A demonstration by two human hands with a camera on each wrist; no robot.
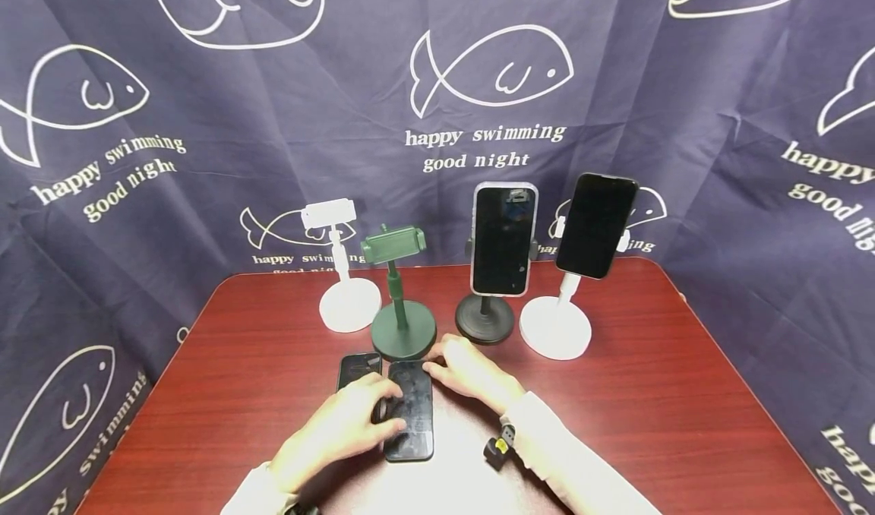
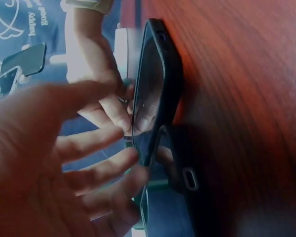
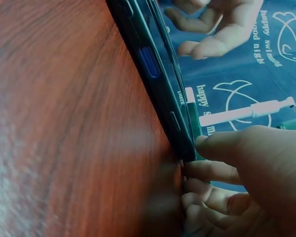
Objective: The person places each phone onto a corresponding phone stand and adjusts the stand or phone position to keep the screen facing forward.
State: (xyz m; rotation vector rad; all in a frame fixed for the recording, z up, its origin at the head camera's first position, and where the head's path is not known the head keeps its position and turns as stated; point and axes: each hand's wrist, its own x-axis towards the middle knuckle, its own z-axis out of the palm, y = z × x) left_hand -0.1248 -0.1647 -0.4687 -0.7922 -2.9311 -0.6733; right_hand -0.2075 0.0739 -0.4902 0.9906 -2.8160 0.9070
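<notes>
A dark smartphone in a black case (image 1: 410, 412) lies on the table, screen up. At its top right corner is my right hand (image 1: 472, 374), thumb and index finger pinching that corner in the right wrist view. My left hand (image 1: 345, 420) is over the left side of this phone, its fingers (image 2: 101, 173) spread and loosely bent. Partly hidden under the left hand is a second dark phone (image 1: 358, 364), lying beside the first. Just beyond both phones stands a green phone stand (image 1: 403, 329) with an unoccupied clamp.
A white phone stand (image 1: 350, 304) without a phone is at the back left. On the right, a black stand (image 1: 485, 319) bears a phone in a pale case (image 1: 504, 238), and another white stand (image 1: 555, 327) bears a dark phone (image 1: 596, 225). A fish-print curtain (image 1: 492, 67) hangs behind the red-brown table (image 1: 656, 393).
</notes>
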